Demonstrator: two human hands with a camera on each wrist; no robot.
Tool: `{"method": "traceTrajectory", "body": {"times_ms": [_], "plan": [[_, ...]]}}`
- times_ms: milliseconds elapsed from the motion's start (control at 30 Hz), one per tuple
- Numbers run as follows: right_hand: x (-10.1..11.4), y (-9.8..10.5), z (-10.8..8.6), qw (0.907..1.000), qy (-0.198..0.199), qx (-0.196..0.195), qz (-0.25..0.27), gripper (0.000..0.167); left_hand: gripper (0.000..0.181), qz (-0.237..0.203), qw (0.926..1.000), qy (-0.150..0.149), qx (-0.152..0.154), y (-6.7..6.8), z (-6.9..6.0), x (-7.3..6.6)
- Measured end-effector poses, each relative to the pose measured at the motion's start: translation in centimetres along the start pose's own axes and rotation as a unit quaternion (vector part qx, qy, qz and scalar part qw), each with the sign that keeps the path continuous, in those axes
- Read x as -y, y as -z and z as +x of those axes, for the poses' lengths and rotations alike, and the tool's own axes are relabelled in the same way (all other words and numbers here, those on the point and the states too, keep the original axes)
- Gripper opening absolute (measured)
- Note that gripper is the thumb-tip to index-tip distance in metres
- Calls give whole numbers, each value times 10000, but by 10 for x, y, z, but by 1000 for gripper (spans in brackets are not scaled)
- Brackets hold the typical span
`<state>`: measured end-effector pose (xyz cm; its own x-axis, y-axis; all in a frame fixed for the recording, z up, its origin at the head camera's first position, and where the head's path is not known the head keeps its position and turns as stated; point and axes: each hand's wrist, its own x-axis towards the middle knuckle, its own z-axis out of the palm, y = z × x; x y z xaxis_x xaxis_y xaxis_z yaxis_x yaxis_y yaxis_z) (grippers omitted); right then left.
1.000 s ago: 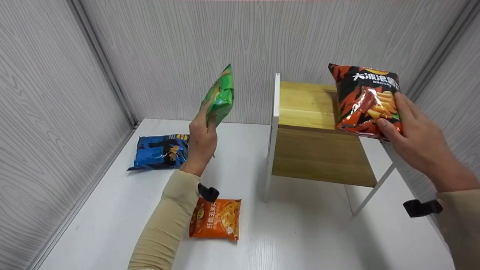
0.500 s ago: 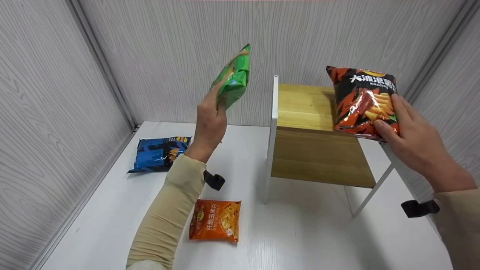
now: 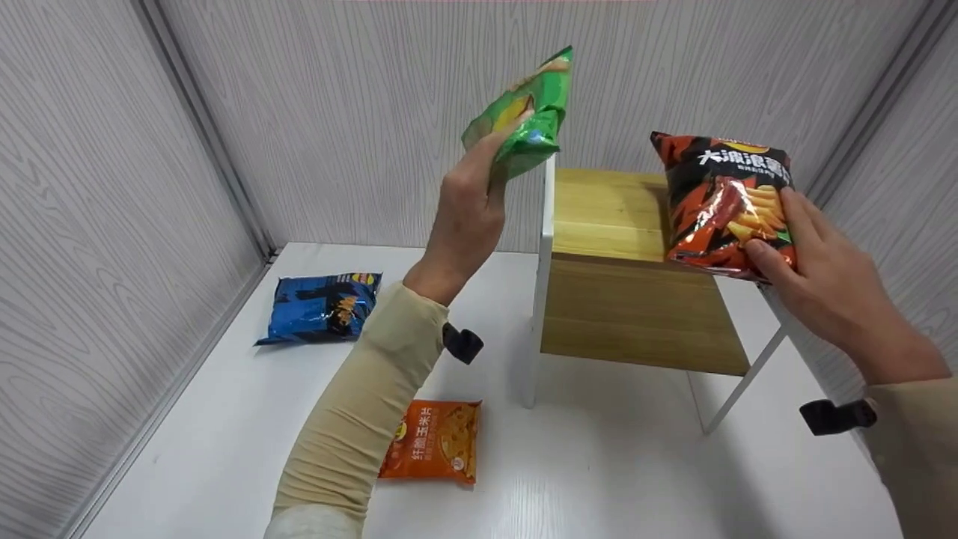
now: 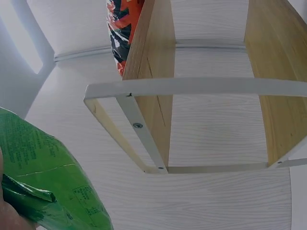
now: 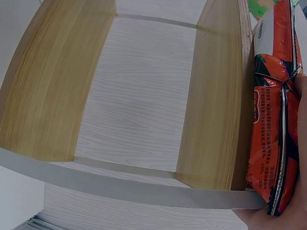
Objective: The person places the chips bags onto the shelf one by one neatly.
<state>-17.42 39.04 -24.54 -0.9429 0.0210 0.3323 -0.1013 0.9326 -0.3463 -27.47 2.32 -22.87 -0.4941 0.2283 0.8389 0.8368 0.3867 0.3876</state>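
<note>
My left hand (image 3: 471, 206) grips a green chip bag (image 3: 528, 120) by its lower end, up in the air just left of the wooden shelf's (image 3: 610, 213) white frame. In the left wrist view the green bag (image 4: 48, 177) shows its printed back, beside the frame. On the shelf's right part, my right hand (image 3: 831, 277) holds a black and red chip bag (image 3: 730, 202), thumb on its front and fingers along its side. The right wrist view shows that bag (image 5: 273, 129) standing against the top board, its back seam facing the camera.
A blue chip bag (image 3: 318, 307) lies on the white table (image 3: 202, 449) at the back left. Nearer the front is an orange snack bag (image 3: 441, 442), partly covered by the left sleeve (image 3: 352, 419). Grey wood-grain walls close off the sides and back.
My left hand has moved up and to the right with the green bag, from above the table to beside the shelf. The right hand and its bag have hardly moved.
</note>
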Motion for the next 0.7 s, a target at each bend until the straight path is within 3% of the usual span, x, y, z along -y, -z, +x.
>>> {"method": "traceTrajectory", "body": {"times_ms": [267, 333, 433, 533, 700], "plan": [[1, -1, 0, 10000, 13, 41, 28, 76, 38, -152, 9978, -429, 490, -20, 9, -19], [0, 0, 0, 10000, -1, 38, 25, 76, 39, 7, 9960, -593, 668, -26, 10, -25], [0, 0, 1, 10000, -39, 15, -6, 77, 40, 579, 9887, -884, 1061, -36, 9, -35], [1, -1, 1, 10000, -58, 13, -5, 77, 41, 1391, 9712, -1164, 1547, -45, 5, -44], [3, -2, 1, 10000, -4, 5, -9, 77, 43, 2514, 9304, -1305, 2328, -57, -2, -56]]}}
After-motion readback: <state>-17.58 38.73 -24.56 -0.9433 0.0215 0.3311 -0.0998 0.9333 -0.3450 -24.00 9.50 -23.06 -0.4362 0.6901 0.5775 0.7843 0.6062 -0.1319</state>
